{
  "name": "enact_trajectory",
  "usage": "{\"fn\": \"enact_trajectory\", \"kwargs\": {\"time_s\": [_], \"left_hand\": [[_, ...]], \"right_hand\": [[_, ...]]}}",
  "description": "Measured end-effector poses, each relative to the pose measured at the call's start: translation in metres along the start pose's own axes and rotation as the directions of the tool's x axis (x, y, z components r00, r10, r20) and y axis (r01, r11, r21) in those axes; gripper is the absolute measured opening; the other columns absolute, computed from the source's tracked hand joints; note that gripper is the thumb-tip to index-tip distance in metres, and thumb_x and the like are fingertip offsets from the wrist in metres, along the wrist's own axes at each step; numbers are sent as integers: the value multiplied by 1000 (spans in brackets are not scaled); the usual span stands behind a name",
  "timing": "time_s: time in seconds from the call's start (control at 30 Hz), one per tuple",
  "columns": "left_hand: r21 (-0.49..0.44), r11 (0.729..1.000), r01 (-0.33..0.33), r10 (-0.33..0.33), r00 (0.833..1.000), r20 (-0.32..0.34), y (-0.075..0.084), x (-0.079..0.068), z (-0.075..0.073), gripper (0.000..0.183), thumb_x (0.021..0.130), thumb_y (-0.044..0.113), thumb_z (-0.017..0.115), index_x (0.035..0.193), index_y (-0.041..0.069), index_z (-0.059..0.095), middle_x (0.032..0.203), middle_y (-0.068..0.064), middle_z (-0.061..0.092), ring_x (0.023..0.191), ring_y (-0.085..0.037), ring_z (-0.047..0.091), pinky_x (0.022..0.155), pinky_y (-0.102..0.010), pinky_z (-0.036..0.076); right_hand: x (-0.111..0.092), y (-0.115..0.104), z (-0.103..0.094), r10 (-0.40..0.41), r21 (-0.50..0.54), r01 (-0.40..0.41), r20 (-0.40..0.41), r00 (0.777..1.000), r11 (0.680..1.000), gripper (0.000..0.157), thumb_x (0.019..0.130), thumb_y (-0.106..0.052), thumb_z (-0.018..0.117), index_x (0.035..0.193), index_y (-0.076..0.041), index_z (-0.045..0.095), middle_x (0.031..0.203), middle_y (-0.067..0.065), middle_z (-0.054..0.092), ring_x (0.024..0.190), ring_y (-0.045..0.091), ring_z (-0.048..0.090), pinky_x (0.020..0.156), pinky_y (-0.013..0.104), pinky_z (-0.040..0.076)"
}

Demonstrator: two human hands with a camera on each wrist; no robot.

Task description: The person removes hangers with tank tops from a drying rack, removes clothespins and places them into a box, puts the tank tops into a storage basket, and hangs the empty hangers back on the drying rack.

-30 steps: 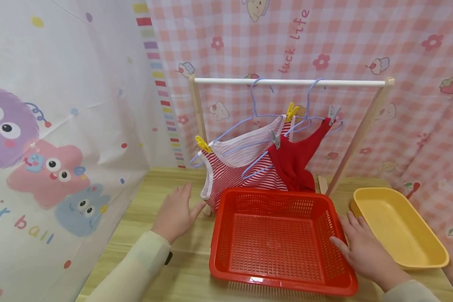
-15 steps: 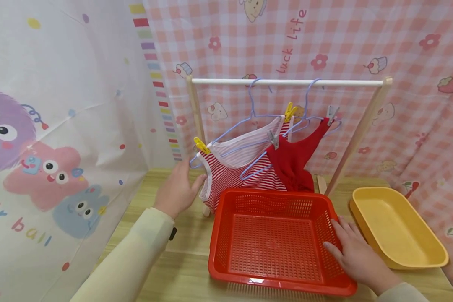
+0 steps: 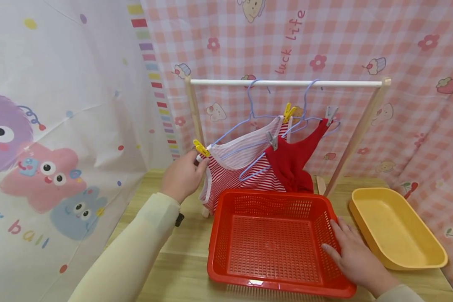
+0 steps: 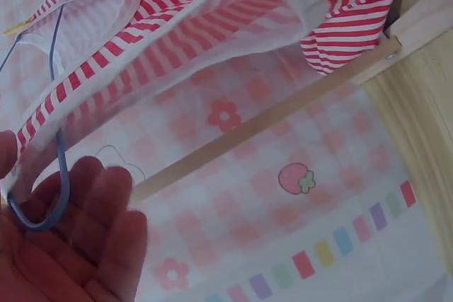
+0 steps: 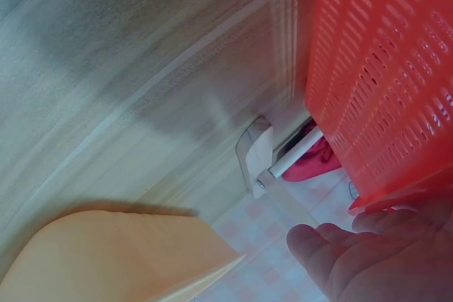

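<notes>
My left hand (image 3: pixel 183 176) is at the left shoulder of the red-and-white striped tank top (image 3: pixel 230 176), just below a yellow clothespin (image 3: pixel 201 148). In the left wrist view its loosely bent fingers (image 4: pixel 117 245) lie around the end of the blue hanger (image 4: pixel 62 189); the thumb is mostly cut off. Another yellow clothespin (image 3: pixel 289 112) clips the other strap. A red garment (image 3: pixel 292 159) hangs beside it on a second hanger, with grey clothespins (image 3: pixel 330 115) at its straps. My right hand (image 3: pixel 355 256) rests on the right rim of the red basket (image 3: pixel 275 251), fingers extended.
The hangers hang from a white rod (image 3: pixel 287 83) on a wooden-legged rack (image 3: pixel 358 134), behind the basket. A yellow tray (image 3: pixel 396 226) stands to the right on the wood-grain table (image 3: pixel 173 260). Printed cloths (image 3: pixel 226 42) enclose the back and sides.
My left hand has moved forward and up from beside the basket to the tank top's left strap and hanger end. The right hand has shifted slightly left onto the basket's rim.
</notes>
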State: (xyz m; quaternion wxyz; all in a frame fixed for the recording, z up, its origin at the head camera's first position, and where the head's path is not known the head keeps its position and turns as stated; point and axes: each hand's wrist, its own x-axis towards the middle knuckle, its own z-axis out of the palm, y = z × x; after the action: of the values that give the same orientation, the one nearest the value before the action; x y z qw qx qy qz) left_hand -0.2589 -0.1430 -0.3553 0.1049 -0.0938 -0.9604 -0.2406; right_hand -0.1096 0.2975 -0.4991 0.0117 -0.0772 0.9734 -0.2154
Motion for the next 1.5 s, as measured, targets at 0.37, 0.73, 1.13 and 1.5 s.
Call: {"fn": "enact_trajectory", "kwargs": {"time_s": [0.37, 0.73, 1.13, 1.5], "left_hand": [[11, 1000, -9, 9, 1000, -4, 5, 5, -1, 31, 111, 44, 48, 109, 16, 61, 78, -5, 57, 70, -26, 57, 61, -39, 45], [14, 1000, -16, 16, 1000, 25, 8, 7, 2, 34, 113, 44, 43, 115, 15, 61, 104, -11, 71, 93, -33, 70, 86, -54, 58], [-17, 998, -62, 62, 998, -9, 2, 9, 2, 39, 114, 38, 41, 119, 9, 66, 114, -16, 73, 109, -39, 72, 95, -58, 57], [-20, 997, -79, 78, 994, -71, -3, 10, 3, 40, 115, 37, 40, 117, 8, 66, 82, -9, 59, 77, -31, 60, 76, -50, 53]], "right_hand": [[0, -1, 0, 6, -11, -6, 10, 1000, 1000, 85, 102, -44, 67, 158, 10, 32, 163, 42, 26, 145, 68, 26, 113, 78, 29], [-1, 3, 2, 13, 14, -13, 25, 1000, 1000, 89, 102, -48, 65, 160, 9, 29, 164, 41, 22, 147, 67, 24, 115, 78, 26], [0, 2, 3, 10, 9, -10, 16, 1000, 1000, 89, 103, -49, 63, 160, 9, 29, 164, 42, 23, 145, 67, 25, 114, 78, 27], [1, 0, 1, 21, -22, -20, 23, 1000, 1000, 91, 102, -52, 63, 160, 8, 29, 164, 40, 24, 146, 65, 28, 112, 78, 30]]}}
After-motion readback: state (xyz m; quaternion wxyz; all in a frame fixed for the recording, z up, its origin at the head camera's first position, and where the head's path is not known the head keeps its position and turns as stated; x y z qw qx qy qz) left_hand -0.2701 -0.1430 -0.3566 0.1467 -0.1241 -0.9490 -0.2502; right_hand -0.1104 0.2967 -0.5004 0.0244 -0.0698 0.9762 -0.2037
